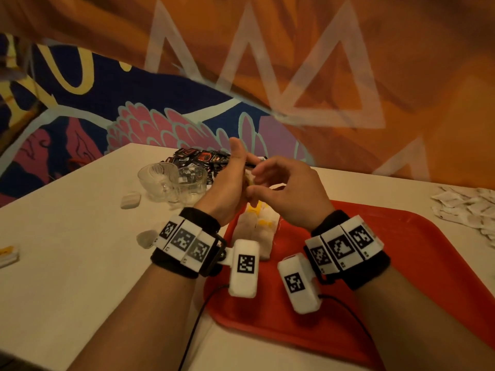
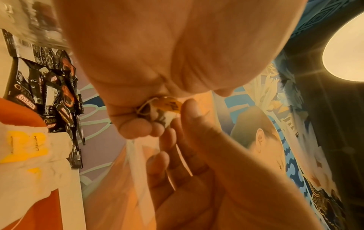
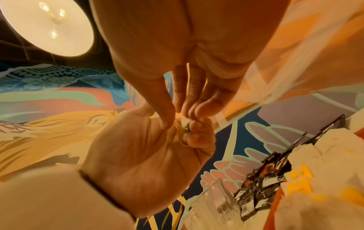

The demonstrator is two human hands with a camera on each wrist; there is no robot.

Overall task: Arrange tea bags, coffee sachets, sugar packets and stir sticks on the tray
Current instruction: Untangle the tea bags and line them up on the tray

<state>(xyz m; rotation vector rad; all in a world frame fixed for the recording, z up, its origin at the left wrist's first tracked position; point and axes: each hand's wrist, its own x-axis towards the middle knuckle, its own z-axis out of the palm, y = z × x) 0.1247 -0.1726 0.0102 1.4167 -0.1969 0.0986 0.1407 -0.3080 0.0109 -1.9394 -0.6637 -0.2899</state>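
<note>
Tea bag (image 2: 165, 109), small and crumpled with a yellow tag and a loop of string, is held up in the air between both hands above the far edge of the red tray (image 1: 375, 263), not yet set down. In the left wrist view the left hand (image 1: 227, 180) has its fingers curled round the bag, while the right hand (image 1: 284, 188) reaches in with its thumb and fingertips closing on the tag end; how firm that pinch is cannot be told, since the contact is blurred. Already lying on the tray, just below the hands, is a cluster of white tea bags (image 1: 257, 231) with yellow tags. Coffee sachets (image 1: 203, 159) lie heaped on the table behind 2 glass cups (image 1: 174, 180), and white sugar packets (image 1: 466, 207) sit on the table off the tray's right side; I see no stir sticks for certain. The step in hand looks like untangling the string and tag. It would go best by keeping the bag still in the left hand, drawing the string out gently with the right so the paper does not tear, then laying the bag flat beside the others, tag facing the same way.
</note>
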